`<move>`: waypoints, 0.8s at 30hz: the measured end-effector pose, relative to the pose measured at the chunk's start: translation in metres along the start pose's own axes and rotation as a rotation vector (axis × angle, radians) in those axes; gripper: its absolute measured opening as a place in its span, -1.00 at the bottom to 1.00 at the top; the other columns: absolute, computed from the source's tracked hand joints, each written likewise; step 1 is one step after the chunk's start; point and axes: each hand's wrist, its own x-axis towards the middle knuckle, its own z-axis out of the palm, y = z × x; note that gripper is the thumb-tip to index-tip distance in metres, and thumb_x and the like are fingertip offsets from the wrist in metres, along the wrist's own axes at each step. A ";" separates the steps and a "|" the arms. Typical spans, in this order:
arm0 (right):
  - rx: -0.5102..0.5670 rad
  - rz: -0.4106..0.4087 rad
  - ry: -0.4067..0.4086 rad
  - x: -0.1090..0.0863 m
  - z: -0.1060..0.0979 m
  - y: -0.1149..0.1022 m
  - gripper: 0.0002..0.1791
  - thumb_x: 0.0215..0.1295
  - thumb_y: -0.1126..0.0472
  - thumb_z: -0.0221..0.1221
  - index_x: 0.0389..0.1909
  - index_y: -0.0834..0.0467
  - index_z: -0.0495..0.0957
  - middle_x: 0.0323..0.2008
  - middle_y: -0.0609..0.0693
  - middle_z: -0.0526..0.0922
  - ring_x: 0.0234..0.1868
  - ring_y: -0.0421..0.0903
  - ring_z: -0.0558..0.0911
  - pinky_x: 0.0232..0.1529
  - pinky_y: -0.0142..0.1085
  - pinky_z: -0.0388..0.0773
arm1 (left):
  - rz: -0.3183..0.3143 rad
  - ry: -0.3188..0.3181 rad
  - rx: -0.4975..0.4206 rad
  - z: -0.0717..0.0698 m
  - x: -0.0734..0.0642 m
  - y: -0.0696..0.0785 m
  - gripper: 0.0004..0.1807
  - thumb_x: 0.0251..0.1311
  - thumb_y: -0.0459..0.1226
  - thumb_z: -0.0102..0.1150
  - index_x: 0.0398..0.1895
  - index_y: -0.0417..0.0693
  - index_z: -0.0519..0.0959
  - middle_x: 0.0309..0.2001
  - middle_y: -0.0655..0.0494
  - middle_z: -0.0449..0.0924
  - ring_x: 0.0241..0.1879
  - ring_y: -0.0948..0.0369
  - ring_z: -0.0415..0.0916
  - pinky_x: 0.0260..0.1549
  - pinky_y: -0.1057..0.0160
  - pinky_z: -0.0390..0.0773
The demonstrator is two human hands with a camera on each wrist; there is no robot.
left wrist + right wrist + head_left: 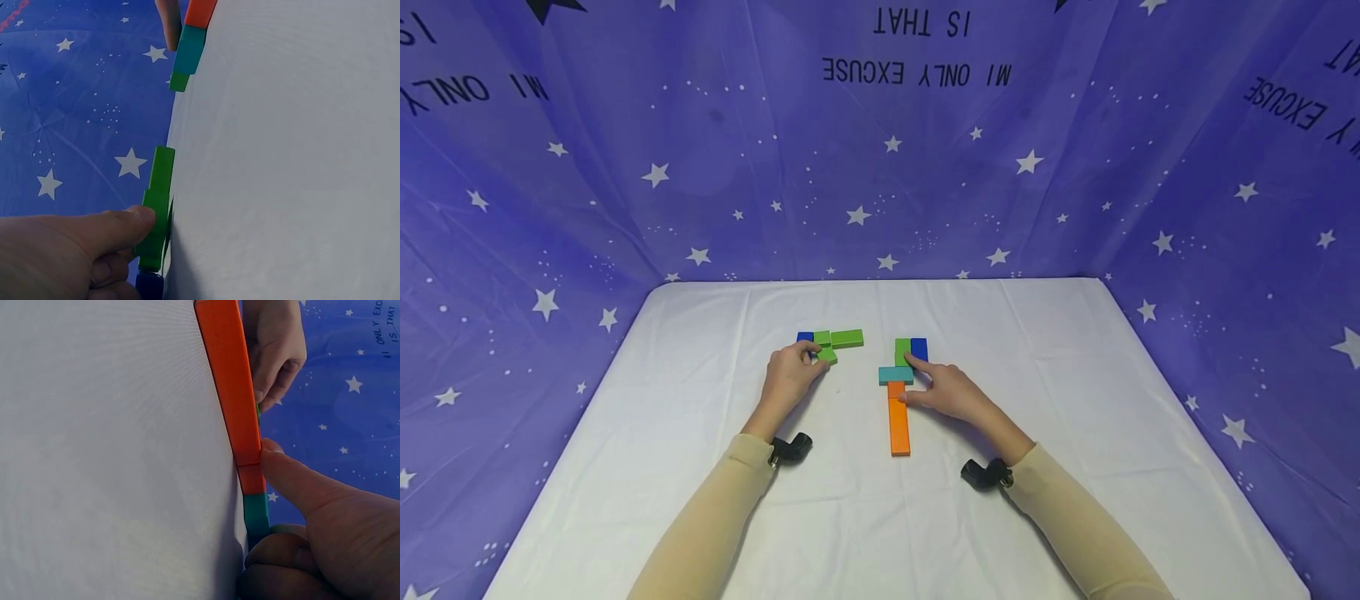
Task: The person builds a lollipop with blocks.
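In the head view my left hand [788,377] pinches a small green block [827,357] between thumb and fingers. It sits against another green block [822,338], with a longer green block [847,338] to the right and a blue block [805,337] to the left. My right hand [955,392] stretches its index finger to an upright green block [902,350] and its thumb to the orange blocks [898,427]. A teal block [896,376] lies crosswise between them. Beside the upright green block is a blue block [919,350].
A white cloth [865,533] covers the table. Purple star-patterned curtains [880,167] rise at the back and both sides. Each wrist wears a black camera mount, one on the left [793,448] and one on the right [985,474].
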 end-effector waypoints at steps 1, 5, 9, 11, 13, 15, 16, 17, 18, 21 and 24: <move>0.005 0.001 -0.002 0.000 0.000 0.000 0.01 0.26 -0.32 0.41 0.65 -0.11 0.25 -0.60 -0.10 0.27 -0.42 -0.10 0.35 -0.06 -0.14 0.45 | 0.005 0.002 -0.003 0.000 0.000 0.001 -0.59 0.21 -0.18 0.48 0.07 -0.19 0.75 -0.54 0.15 0.44 -0.53 0.24 0.32 -0.49 0.28 0.30; 0.005 -0.001 -0.008 0.000 -0.001 0.000 0.01 0.27 -0.32 0.40 0.66 -0.10 0.24 -0.61 -0.11 0.24 -0.45 -0.11 0.29 -0.09 -0.15 0.44 | 0.026 0.004 -0.028 -0.001 -0.002 0.005 -0.60 0.20 -0.20 0.48 0.07 -0.19 0.75 -0.55 0.17 0.41 -0.56 0.26 0.29 -0.53 0.31 0.28; -0.001 -0.006 0.001 0.000 -0.001 0.000 0.00 0.27 -0.31 0.40 0.66 -0.10 0.24 -0.60 -0.09 0.31 -0.38 -0.08 0.38 -0.01 -0.12 0.47 | 0.041 -0.005 -0.062 -0.002 -0.004 0.010 -0.59 0.21 -0.20 0.48 0.10 -0.16 0.75 -0.55 0.18 0.43 -0.58 0.28 0.28 -0.56 0.34 0.27; -0.005 -0.005 0.002 -0.001 -0.001 0.000 0.00 0.27 -0.32 0.40 0.65 -0.11 0.25 -0.59 -0.09 0.33 -0.36 -0.09 0.41 0.00 -0.12 0.47 | 0.049 -0.010 -0.081 -0.003 -0.004 0.013 -0.59 0.21 -0.21 0.48 0.11 -0.15 0.75 -0.54 0.18 0.45 -0.59 0.28 0.29 -0.56 0.34 0.28; 0.002 -0.001 -0.005 -0.001 -0.002 -0.001 0.00 0.27 -0.31 0.40 0.66 -0.11 0.24 -0.58 -0.10 0.30 -0.41 -0.09 0.37 -0.02 -0.12 0.45 | 0.060 -0.020 -0.104 -0.003 -0.005 0.015 -0.59 0.23 -0.21 0.48 0.12 -0.15 0.74 -0.55 0.17 0.46 -0.59 0.28 0.29 -0.56 0.34 0.29; 0.008 0.000 -0.009 -0.001 -0.002 -0.001 0.00 0.27 -0.31 0.40 0.66 -0.11 0.24 -0.58 -0.10 0.25 -0.46 -0.09 0.30 -0.05 -0.12 0.44 | 0.074 -0.030 -0.132 -0.003 -0.005 0.018 -0.60 0.24 -0.21 0.48 0.12 -0.14 0.74 -0.56 0.16 0.46 -0.60 0.27 0.30 -0.57 0.34 0.30; 0.005 0.000 -0.010 -0.001 -0.002 -0.001 0.00 0.28 -0.32 0.40 0.66 -0.11 0.24 -0.58 -0.11 0.25 -0.46 -0.10 0.30 -0.05 -0.12 0.44 | 0.081 -0.035 -0.145 -0.002 -0.005 0.019 -0.61 0.24 -0.21 0.48 0.11 -0.13 0.74 -0.56 0.16 0.46 -0.61 0.26 0.29 -0.58 0.34 0.29; 0.005 -0.002 -0.010 -0.001 -0.002 -0.001 0.00 0.28 -0.31 0.40 0.66 -0.10 0.24 -0.59 -0.11 0.25 -0.45 -0.10 0.31 -0.05 -0.12 0.44 | 0.086 -0.041 -0.159 -0.002 -0.005 0.021 -0.61 0.25 -0.21 0.47 0.11 -0.12 0.74 -0.57 0.17 0.45 -0.61 0.26 0.29 -0.59 0.34 0.29; 0.003 -0.004 -0.009 -0.001 -0.002 -0.001 0.00 0.28 -0.31 0.40 0.66 -0.10 0.24 -0.59 -0.11 0.25 -0.43 -0.11 0.33 -0.04 -0.12 0.44 | 0.091 -0.050 -0.170 -0.001 -0.004 0.022 -0.62 0.25 -0.21 0.47 0.12 -0.11 0.74 -0.58 0.17 0.45 -0.62 0.26 0.29 -0.60 0.34 0.28; 0.005 -0.008 -0.009 -0.001 -0.002 0.000 0.00 0.29 -0.30 0.40 0.66 -0.10 0.24 -0.60 -0.12 0.25 -0.40 -0.11 0.35 -0.03 -0.13 0.44 | 0.097 -0.066 -0.194 0.002 -0.003 0.026 -0.62 0.25 -0.19 0.46 0.11 -0.09 0.74 -0.59 0.19 0.43 -0.62 0.26 0.29 -0.61 0.34 0.28; 0.014 -0.007 -0.013 -0.001 -0.002 -0.001 0.00 0.29 -0.29 0.40 0.66 -0.10 0.23 -0.62 -0.13 0.22 -0.45 -0.12 0.29 -0.11 -0.15 0.43 | 0.095 -0.084 -0.198 0.006 -0.001 0.030 -0.63 0.26 -0.18 0.46 0.11 -0.07 0.74 -0.58 0.19 0.42 -0.60 0.25 0.29 -0.59 0.33 0.28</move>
